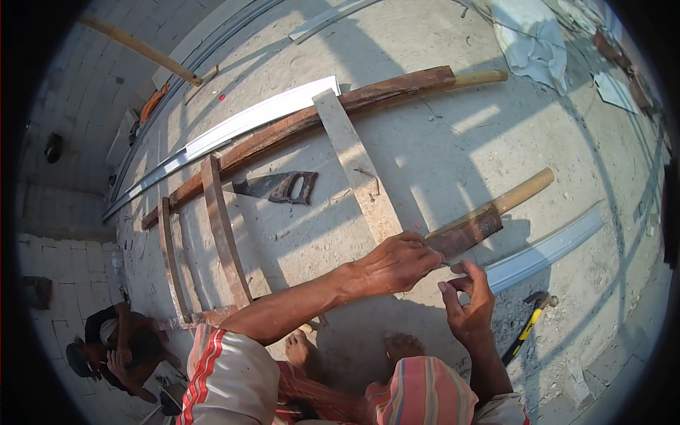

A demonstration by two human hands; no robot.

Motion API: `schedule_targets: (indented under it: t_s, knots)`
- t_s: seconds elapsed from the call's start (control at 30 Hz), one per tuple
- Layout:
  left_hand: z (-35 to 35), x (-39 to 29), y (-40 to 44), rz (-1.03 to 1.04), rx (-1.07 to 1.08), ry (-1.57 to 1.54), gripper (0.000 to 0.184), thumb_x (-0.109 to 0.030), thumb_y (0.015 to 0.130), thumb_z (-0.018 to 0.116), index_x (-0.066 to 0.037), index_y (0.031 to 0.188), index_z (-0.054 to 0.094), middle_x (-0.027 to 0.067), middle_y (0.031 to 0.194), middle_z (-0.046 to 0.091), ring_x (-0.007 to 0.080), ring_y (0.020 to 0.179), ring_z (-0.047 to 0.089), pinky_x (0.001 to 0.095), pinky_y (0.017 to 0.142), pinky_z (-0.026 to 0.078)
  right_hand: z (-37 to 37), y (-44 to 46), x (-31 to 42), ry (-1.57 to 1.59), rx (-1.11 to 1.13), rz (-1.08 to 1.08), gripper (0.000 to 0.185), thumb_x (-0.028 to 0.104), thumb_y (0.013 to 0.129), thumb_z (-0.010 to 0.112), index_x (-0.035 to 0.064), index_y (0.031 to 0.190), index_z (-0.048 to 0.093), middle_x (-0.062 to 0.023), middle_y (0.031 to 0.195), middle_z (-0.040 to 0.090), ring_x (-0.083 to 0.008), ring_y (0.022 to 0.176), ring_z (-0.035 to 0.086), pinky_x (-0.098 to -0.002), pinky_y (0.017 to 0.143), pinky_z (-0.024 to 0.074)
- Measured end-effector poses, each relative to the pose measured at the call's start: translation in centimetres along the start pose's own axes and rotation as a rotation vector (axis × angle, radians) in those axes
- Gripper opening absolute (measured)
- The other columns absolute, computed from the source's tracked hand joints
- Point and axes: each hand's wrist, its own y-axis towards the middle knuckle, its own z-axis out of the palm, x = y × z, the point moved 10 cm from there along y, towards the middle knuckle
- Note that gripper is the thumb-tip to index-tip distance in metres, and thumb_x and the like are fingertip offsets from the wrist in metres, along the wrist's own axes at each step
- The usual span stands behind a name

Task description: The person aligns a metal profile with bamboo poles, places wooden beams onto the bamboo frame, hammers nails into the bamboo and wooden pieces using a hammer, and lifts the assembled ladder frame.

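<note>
My left hand [402, 263] is closed, its fingertips together over the near end of a pale plank [354, 156] and beside a dark brown beam [469, 232]. A thin bit shows at its fingertips, too small to name. Just to the right, my right hand [469, 303] is raised with thumb and forefinger apart and the fingers curled. A few nails [370, 185] lie on the plank. The plank spans from the near beam to a long reddish-brown beam [283, 134]. Two narrower crosspieces [224, 227] join the beams further left.
A handsaw [280, 188] lies on the floor inside the wooden frame. On the right is a yellow and black claw hammer [525, 329] beside a white metal strip [545, 251]. A person [120, 347] crouches at the lower left. A white sack [530, 42] lies at the far right.
</note>
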Motion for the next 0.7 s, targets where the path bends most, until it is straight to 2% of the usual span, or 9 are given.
schedule_targets:
  t_s: [0.03, 0.07, 0.1, 0.17, 0.23, 0.33, 0.4, 0.6, 0.7]
  knots:
    - [-3.7, 1.7, -0.2, -0.041, -0.244, 0.014, 0.025, -0.005, 0.077, 0.066, -0.001, 0.101, 0.06, 0.0145, 0.081, 0.066, 0.0314, 0.085, 0.065, 0.0406, 0.072, 0.052, -0.7, 0.6, 0.2, 0.053, -0.068, 0.018, 0.036, -0.001, 0.083, 0.063, -0.0036, 0.117, 0.05, -0.0171, 0.104, 0.058, -0.0263, 0.07, 0.065, -0.0357, 0.067, 0.0522]
    - [-7.7, 4.3, -0.2, -0.181, -0.361, 0.072, 0.014, -0.012, 0.092, 0.06, 0.001, 0.096, 0.058, 0.0156, 0.087, 0.067, 0.0315, 0.079, 0.065, 0.0374, 0.067, 0.055, -1.7, 0.3, -1.1, 0.057, -0.113, 0.002, 0.043, 0.0, 0.083, 0.066, -0.0047, 0.122, 0.049, -0.0157, 0.112, 0.056, -0.023, 0.075, 0.064, -0.0338, 0.071, 0.0523]
    - [-10.6, 9.3, -1.6, -0.46, -0.463, -0.124, 0.019, -0.017, 0.096, 0.057, 0.002, 0.095, 0.058, 0.0152, 0.094, 0.069, 0.0247, 0.085, 0.066, 0.0357, 0.073, 0.054, -3.2, 0.0, -2.4, -0.044, -0.152, 0.024, 0.043, 0.0, 0.083, 0.066, -0.0046, 0.122, 0.048, -0.0164, 0.112, 0.056, -0.0235, 0.079, 0.063, -0.0341, 0.073, 0.0518]
    - [-17.8, 14.8, -4.1, -0.519, -0.865, -0.284, 0.023, -0.023, 0.095, 0.061, 0.0, 0.096, 0.062, 0.0072, 0.088, 0.068, 0.0109, 0.08, 0.057, 0.0277, 0.071, 0.047, -6.8, -1.5, -5.8, -0.247, -0.241, 0.133, 0.043, 0.001, 0.084, 0.064, -0.0043, 0.124, 0.047, -0.0177, 0.113, 0.055, -0.0246, 0.09, 0.06, -0.0354, 0.079, 0.05]
    - [-20.9, 21.2, -5.9, -0.43, -1.08, -0.5, 0.025, -0.023, 0.094, 0.062, 0.001, 0.101, 0.063, 0.0081, 0.092, 0.069, 0.012, 0.086, 0.059, 0.0274, 0.079, 0.046, -10.3, -4.5, -9.5, -0.417, -0.323, 0.275, 0.043, 0.001, 0.086, 0.062, -0.0047, 0.125, 0.046, -0.0199, 0.114, 0.054, -0.0286, 0.099, 0.056, -0.0397, 0.086, 0.0465]
    - [-22.1, 26.8, -5.7, -0.503, -1.129, -0.469, 0.029, -0.022, 0.096, 0.059, 0.004, 0.107, 0.063, 0.0101, 0.097, 0.069, 0.0138, 0.093, 0.061, 0.0279, 0.084, 0.045, -15.2, -10.9, -15.2, -0.677, -0.394, 0.281, 0.046, 0.002, 0.086, 0.059, -0.0061, 0.128, 0.044, -0.0242, 0.118, 0.05, -0.0389, 0.111, 0.05, -0.0469, 0.094, 0.0396]
    - [-21.7, 28.1, -4.9, -0.509, -1.087, -0.449, 0.03, -0.023, 0.096, 0.058, 0.004, 0.108, 0.063, 0.0109, 0.098, 0.069, 0.0145, 0.095, 0.061, 0.0281, 0.086, 0.045, -17.7, -14.5, -16.3, -0.794, -0.414, 0.494, 0.048, 0.007, 0.086, 0.059, -0.0073, 0.129, 0.042, -0.0269, 0.121, 0.047, -0.0439, 0.116, 0.046, -0.049, 0.097, 0.0365]
    - [-19.7, 31.9, -4.1, -0.582, -1.046, -0.458, 0.03, -0.024, 0.098, 0.054, 0.004, 0.105, 0.062, 0.0101, 0.096, 0.068, 0.0147, 0.096, 0.061, 0.0292, 0.086, 0.045, -21.3, -24.8, -22.2, -0.907, -0.474, 0.9, 0.062, 0.023, 0.088, 0.062, -0.0104, 0.133, 0.037, -0.031, 0.129, 0.043, -0.0453, 0.121, 0.043, -0.0486, 0.102, 0.0346]
    - [-18.3, 33.2, -3.9, -0.645, -0.957, -0.417, 0.027, -0.022, 0.098, 0.054, 0.002, 0.103, 0.062, 0.0082, 0.094, 0.068, 0.0133, 0.091, 0.061, 0.0284, 0.083, 0.046, -20.7, -28.1, -25.6, -0.876, -0.454, 0.833, 0.065, 0.028, 0.092, 0.06, -0.0144, 0.133, 0.034, -0.0363, 0.129, 0.042, -0.0464, 0.122, 0.042, -0.0483, 0.103, 0.0346]
